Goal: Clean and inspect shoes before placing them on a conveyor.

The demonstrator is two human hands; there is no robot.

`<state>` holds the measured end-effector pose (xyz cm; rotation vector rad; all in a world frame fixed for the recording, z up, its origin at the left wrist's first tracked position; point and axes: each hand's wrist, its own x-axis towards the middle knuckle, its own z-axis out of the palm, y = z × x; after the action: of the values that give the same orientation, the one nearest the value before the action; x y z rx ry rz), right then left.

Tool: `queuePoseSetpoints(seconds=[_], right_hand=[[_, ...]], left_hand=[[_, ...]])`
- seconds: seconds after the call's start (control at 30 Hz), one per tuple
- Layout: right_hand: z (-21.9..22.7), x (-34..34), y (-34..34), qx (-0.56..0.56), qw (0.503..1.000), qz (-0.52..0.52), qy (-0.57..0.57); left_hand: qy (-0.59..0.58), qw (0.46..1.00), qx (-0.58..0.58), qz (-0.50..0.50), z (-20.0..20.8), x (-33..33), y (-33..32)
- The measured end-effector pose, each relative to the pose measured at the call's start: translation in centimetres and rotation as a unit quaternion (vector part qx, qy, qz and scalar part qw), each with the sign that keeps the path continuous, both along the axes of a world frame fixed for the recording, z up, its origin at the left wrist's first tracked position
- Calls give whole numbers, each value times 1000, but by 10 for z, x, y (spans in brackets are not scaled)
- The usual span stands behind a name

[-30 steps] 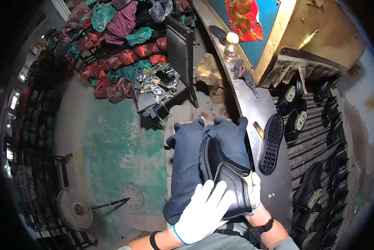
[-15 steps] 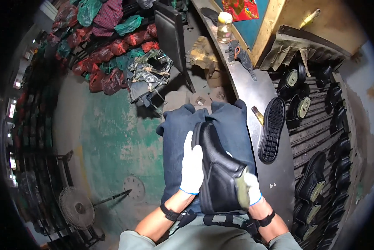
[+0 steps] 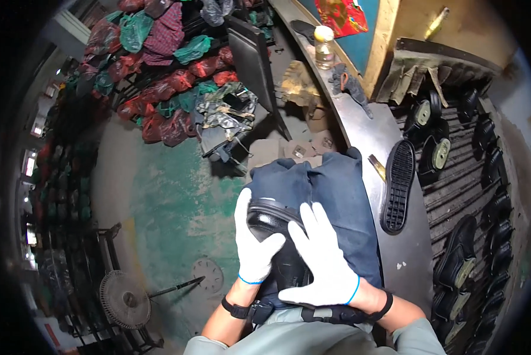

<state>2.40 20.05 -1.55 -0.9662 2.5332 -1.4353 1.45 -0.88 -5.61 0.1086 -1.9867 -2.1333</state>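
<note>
A black leather ankle boot (image 3: 289, 266) rests on my lap, its rounded toe pointing away from me. My left hand (image 3: 255, 245), in a white glove, grips the toe end from the left, thumb across the top. My right hand (image 3: 324, 263), gloved too, lies over the boot's right side with fingers stretched out and thumb apart. It covers much of the boot's rear part. On the metal bench to my right lies a black rubber sole (image 3: 398, 186), tread up. A small brush-like tool (image 3: 377, 167) lies next to it.
A conveyor (image 3: 440, 201) with several black shoes runs right of the bench (image 3: 404, 254). A bottle (image 3: 324, 47) and dark gloves (image 3: 351, 89) stand and lie farther up the bench. A fan (image 3: 125, 299) is on the left; bagged goods (image 3: 171, 83) and a chair (image 3: 251, 65) are ahead.
The boot has turned and tipped, its toe now nearer my left hand. My right hand has left the boot's opening and spread over its side. The view has shifted slightly.
</note>
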Motion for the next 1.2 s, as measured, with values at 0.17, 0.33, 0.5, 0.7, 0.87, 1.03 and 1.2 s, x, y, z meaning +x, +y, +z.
queuePoseSetpoints(seconds=[0.17,0.33,0.5,0.7,0.87,1.03,1.2], right_hand=[[-44,58,14,56,995,-37,-73],[-35,41,39,-51,987,-15,-153],[-26,44,78,-315,846,96,-419],[-46,58,91,-335,845,81,-409],[-45,61,103,-358,828,60,-428],[-35,79,100,-476,717,65,-505],[-72,141,170,-371,759,-251,-473]], left_hand=[[-59,992,-88,62,15,-4,14],[-54,987,-147,14,39,-25,6],[-87,929,240,-267,48,-46,6],[-86,943,147,-286,45,-40,20],[-66,950,215,-218,53,-49,54],[-82,958,161,-221,50,-47,53],[19,949,-62,-308,10,-60,118]])
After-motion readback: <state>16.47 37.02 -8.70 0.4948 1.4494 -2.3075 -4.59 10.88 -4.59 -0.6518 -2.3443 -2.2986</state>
